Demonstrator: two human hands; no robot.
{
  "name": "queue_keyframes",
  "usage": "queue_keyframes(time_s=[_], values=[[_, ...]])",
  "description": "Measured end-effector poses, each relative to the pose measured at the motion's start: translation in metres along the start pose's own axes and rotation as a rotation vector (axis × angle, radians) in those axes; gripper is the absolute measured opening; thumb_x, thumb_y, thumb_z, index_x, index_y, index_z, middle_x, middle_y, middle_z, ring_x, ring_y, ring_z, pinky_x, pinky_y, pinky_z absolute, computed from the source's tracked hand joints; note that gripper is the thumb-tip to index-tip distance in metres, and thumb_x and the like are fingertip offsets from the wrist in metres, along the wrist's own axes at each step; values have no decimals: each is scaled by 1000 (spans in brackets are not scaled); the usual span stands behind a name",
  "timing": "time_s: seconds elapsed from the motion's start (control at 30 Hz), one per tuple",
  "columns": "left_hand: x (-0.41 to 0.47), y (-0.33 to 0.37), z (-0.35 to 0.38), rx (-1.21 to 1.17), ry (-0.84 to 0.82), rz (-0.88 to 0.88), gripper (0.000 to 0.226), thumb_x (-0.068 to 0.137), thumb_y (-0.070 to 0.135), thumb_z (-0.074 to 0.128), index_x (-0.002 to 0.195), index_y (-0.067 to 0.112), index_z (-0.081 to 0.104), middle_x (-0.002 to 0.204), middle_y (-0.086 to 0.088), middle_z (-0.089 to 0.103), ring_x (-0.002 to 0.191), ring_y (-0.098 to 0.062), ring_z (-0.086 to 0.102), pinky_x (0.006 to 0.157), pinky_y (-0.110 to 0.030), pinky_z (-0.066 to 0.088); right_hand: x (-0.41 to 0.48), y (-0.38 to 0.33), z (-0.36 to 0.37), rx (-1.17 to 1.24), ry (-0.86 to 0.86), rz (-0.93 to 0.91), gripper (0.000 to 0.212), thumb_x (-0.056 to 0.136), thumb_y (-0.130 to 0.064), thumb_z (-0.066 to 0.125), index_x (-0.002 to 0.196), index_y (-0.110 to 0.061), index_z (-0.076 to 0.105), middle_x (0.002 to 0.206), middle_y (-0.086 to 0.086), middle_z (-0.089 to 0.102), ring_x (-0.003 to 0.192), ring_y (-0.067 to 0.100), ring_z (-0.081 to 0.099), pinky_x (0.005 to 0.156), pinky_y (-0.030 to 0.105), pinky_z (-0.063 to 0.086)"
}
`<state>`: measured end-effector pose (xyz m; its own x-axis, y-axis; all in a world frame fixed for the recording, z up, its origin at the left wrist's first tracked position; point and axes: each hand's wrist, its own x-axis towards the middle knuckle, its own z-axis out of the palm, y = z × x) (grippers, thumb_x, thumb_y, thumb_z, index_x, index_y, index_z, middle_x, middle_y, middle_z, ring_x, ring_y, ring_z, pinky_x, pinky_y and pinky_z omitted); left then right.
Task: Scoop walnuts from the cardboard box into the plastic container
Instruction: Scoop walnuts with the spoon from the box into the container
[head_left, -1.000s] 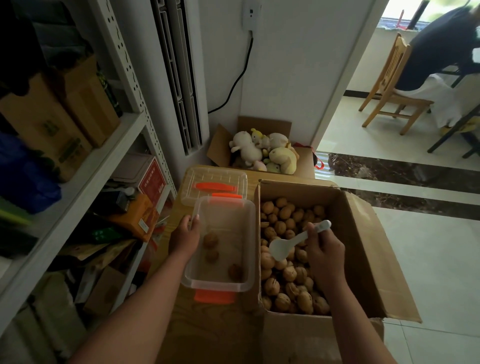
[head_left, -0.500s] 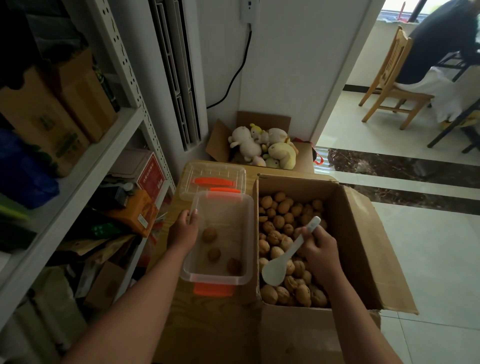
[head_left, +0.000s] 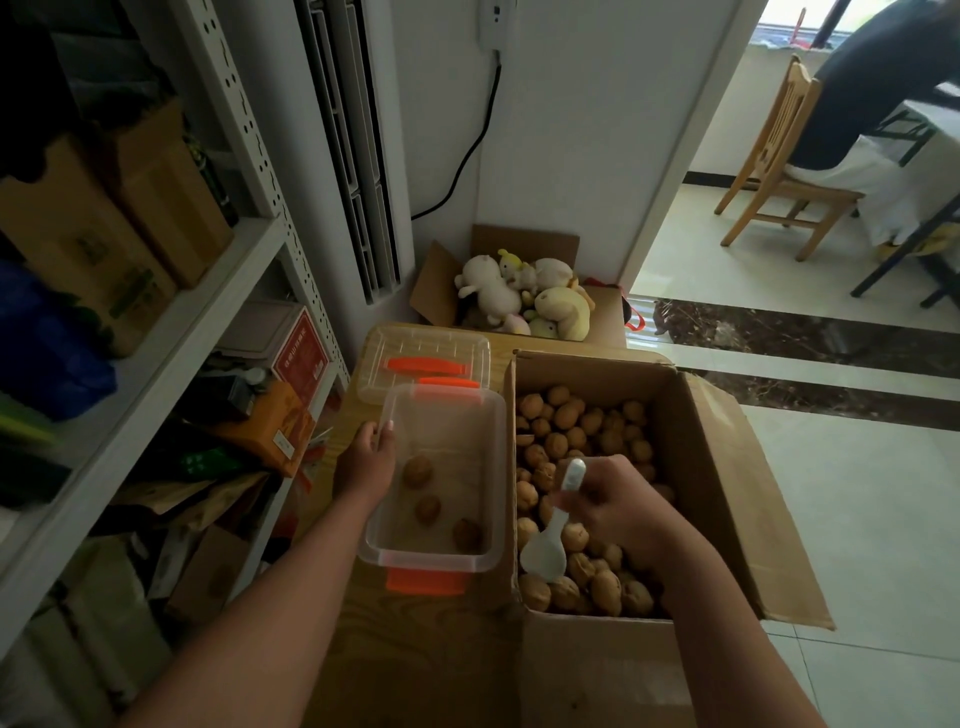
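The fingers (head_left: 597, 493) of my right hand (head_left: 628, 512) curl round the white spoon (head_left: 544, 557). Its bowl has dipped among the near walnuts (head_left: 605, 592) in the cardboard box (head_left: 727, 493), so another scoop is starting. My left hand (head_left: 363, 465) grips the plastic container (head_left: 431, 564) beside the box, thumb over its rim, and only three walnuts lie inside.

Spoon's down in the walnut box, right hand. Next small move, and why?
Probably dig the white plastic spoon under a nut and lift. The right hand grips its handle, with the bowl tipped down on the brown walnuts at the near-left of the open cardboard box, apparently empty. The clear plastic container, steadied by the left hand, holds just three.
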<state>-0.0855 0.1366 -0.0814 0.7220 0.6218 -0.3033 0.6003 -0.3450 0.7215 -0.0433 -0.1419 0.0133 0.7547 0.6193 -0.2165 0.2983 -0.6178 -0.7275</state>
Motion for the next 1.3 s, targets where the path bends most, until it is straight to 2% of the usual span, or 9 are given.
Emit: queue_keyframes(time_s=[0.13, 0.27, 0.4, 0.5, 0.67, 0.83, 1.0, 1.17, 1.3], values=[[0, 1, 0, 5, 0, -1, 53, 101, 46, 31, 142, 14, 39, 140, -11, 49, 124, -31, 49, 88, -36, 40, 4, -2, 8, -120, -128, 36, 17, 88, -21, 59, 71, -20, 56, 69, 3, 62, 64, 19, 63, 59, 34, 54], [-1, 1, -1, 15, 0, 6, 52, 101, 46, 30, 142, 14, 39, 139, -11, 50, 122, -31, 49, 85, -35, 39, 2, 5, 10, 134, 38, 112, 13, 90, -13, 57, 77, -12, 60, 71, 8, 64, 61, 15, 63, 56, 23, 51], [-1, 2, -1, 25, -1, 11, 52, 102, 46, 30, 141, 14, 40, 138, -11, 50, 122, -31, 49, 83, -34, 38, -1, 24, 4, 416, 132, 216, 12, 92, -10, 56, 86, 0, 60, 71, 9, 62, 56, 11, 61, 54, 25, 50], [-2, 3, -1, 23, -3, 8, 51, 102, 45, 30, 140, 14, 41, 137, -11, 51, 121, -31, 50, 82, -33, 37, 0, 37, 1, 526, 237, 287, 17, 91, -15, 58, 92, 2, 62, 76, 12, 63, 63, 19, 61, 59, 30, 53], [-2, 2, -1, 11, -3, 12, 51, 102, 45, 31, 140, 14, 41, 136, -11, 51, 119, -29, 51, 81, -33, 38, 1, 41, -11, 732, 376, 316, 15, 93, -15, 54, 83, -5, 59, 67, 7, 58, 53, 16, 52, 47, 24, 42], [0, -1, 0, -2, -7, 8, 51, 101, 47, 30, 139, 16, 41, 134, -11, 53, 116, -29, 53, 80, -33, 40, 2, 33, -24, 908, 514, 227, 17, 93, -19, 53, 82, -8, 59, 62, 3, 55, 43, 9, 46, 39, 18, 38], [-1, 1, -1, -7, -3, 2, 51, 101, 47, 30, 140, 15, 41, 136, -11, 52, 119, -30, 52, 83, -33, 39, 15, 10, -8, 813, 577, 39, 21, 92, -20, 55, 93, -1, 62, 76, 14, 62, 58, 15, 58, 50, 22, 48], [-1, 1, -2, -16, -6, 4, 51, 101, 47, 30, 140, 15, 42, 136, -11, 52, 119, -30, 51, 85, -34, 40, 30, -2, 25, 631, 465, -110, 13, 89, -9, 58, 94, -16, 68, 84, 6, 71, 73, 17, 68, 65, 27, 55], [-1, 1, -1, -16, -2, -2, 51, 101, 46, 30, 141, 16, 40, 137, -10, 51, 120, -29, 51, 82, -32, 39, 33, 3, 30, 622, 540, -161, 23, 88, -21, 58, 104, -9, 68, 93, 10, 71, 84, 25, 70, 73, 37, 57]])
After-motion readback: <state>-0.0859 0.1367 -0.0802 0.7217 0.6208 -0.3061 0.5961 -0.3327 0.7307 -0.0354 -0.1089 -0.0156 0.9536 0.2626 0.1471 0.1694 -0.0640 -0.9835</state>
